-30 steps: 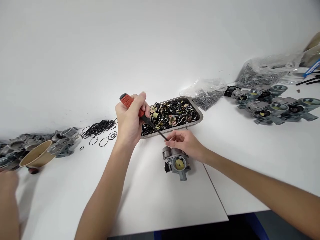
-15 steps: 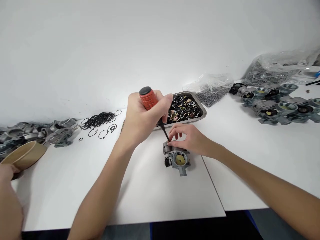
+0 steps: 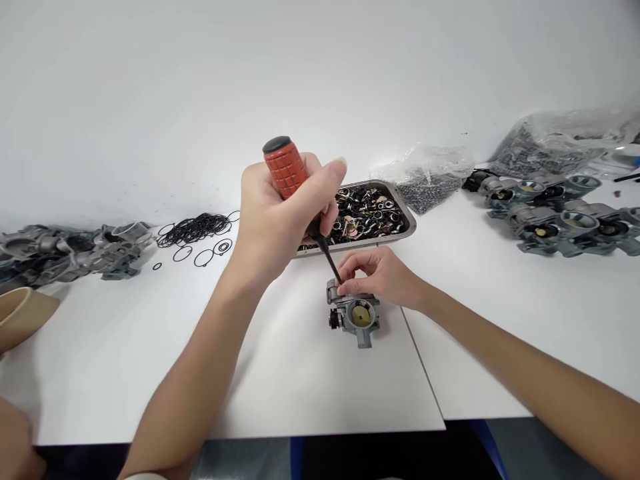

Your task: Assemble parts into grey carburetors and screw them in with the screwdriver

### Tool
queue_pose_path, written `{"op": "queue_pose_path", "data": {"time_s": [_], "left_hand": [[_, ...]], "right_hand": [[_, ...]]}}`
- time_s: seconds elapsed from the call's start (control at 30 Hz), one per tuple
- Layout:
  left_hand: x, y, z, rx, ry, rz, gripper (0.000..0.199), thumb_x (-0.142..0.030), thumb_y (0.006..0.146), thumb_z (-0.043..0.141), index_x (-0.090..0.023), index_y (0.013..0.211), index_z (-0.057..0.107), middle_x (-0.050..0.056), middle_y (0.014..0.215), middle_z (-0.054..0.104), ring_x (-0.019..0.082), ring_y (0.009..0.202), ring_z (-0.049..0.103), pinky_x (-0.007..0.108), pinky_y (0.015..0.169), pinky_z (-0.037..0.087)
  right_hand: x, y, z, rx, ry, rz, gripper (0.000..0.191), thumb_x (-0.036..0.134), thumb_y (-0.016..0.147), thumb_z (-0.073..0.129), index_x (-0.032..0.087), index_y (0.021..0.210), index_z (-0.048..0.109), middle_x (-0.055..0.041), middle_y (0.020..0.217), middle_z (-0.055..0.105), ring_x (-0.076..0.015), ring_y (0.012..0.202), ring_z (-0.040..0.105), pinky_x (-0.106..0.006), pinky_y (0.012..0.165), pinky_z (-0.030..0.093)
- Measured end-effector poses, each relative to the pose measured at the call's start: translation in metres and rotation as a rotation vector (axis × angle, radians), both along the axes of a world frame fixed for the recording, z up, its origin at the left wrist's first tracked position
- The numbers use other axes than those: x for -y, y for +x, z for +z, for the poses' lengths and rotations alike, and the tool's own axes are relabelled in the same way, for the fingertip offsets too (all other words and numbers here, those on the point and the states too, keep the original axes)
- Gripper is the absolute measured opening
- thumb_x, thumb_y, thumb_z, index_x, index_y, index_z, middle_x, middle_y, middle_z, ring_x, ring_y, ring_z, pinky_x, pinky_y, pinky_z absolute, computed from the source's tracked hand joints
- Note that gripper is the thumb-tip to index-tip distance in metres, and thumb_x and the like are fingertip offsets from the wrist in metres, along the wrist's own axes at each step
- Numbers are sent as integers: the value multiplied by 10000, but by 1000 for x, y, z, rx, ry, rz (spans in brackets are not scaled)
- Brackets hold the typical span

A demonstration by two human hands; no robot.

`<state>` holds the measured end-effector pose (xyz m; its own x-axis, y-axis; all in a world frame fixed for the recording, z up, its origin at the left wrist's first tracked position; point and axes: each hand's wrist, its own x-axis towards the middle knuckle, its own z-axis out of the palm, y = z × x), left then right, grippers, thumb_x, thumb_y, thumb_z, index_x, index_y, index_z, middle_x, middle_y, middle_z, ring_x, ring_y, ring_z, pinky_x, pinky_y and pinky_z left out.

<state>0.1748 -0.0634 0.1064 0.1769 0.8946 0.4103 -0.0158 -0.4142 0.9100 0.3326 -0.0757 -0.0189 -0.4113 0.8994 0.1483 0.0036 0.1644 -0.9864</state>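
Observation:
A red-and-black screwdriver [image 3: 287,170] is wrapped in my left hand [image 3: 280,213], its shaft slanting down to the right. The tip meets the top of a grey metal carburetor [image 3: 357,317] on the white table. At that tip, the thumb and fingers of my right hand [image 3: 375,273] are closed together, touching the carburetor's upper part; anything small between them is hidden. The carburetor's round bore with a brass-coloured plate faces me, and a black fitting shows on its left side.
Behind my hands lies a metal tray [image 3: 407,227] of small parts. Black rubber rings [image 3: 195,230] and grey carburetor bodies [image 3: 95,253] lie left; more carburetors [image 3: 575,220] and plastic bags [image 3: 430,183] lie right. At lower left are a tan container [image 3: 30,313] and another person's arm [image 3: 17,443].
My left hand and the screwdriver handle have shifted up and slightly left, while the tip stays at the carburetor. The tan container and the other person's hand have moved left.

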Motion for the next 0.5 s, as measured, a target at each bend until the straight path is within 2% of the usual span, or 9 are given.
{"op": "queue_pose_path", "data": {"time_s": [0.07,0.13,0.2,0.27,0.37,0.5], "left_hand": [[-2,-3,2,6,-18,11,409,-308,768,793,-200,544,468,-20,437,436,87,391,417,262,383,231],[-3,-7,4,-19,-2,7,420,-325,762,797,-196,540,465,-20,437,438,81,385,401,253,367,204],[-2,-8,7,-36,35,0,433,-324,767,790,-191,522,458,-19,446,424,78,389,408,243,359,183],[0,-9,10,-29,66,-13,434,-303,775,775,-190,509,452,-17,458,391,86,399,428,239,355,163],[5,-9,13,5,65,12,422,-283,774,767,-190,508,453,-19,478,343,96,399,437,234,351,152],[12,-7,14,39,22,71,423,-250,809,721,-179,500,442,-24,509,297,87,388,455,201,379,237]], "right_hand": [[-1,4,3,48,51,38,327,468,671,847,202,838,754,-54,907,710,-203,870,615,-375,837,471],[-2,10,7,119,98,128,485,485,636,868,231,1031,748,-64,1086,704,-244,1049,608,-407,959,450],[-2,15,12,200,124,258,695,471,574,903,278,1207,692,-64,1293,629,-271,1204,557,-411,1028,432],[0,18,15,264,146,371,790,435,538,925,319,1273,658,-55,1406,543,-272,1271,519,-377,1043,440],[4,16,14,315,199,453,746,384,550,929,343,1251,676,-42,1425,495,-256,1284,508,-334,1061,436],[8,11,11,380,260,450,537,333,627,897,332,1137,729,-35,1379,480,-245,1273,498,-351,1097,408]]}}
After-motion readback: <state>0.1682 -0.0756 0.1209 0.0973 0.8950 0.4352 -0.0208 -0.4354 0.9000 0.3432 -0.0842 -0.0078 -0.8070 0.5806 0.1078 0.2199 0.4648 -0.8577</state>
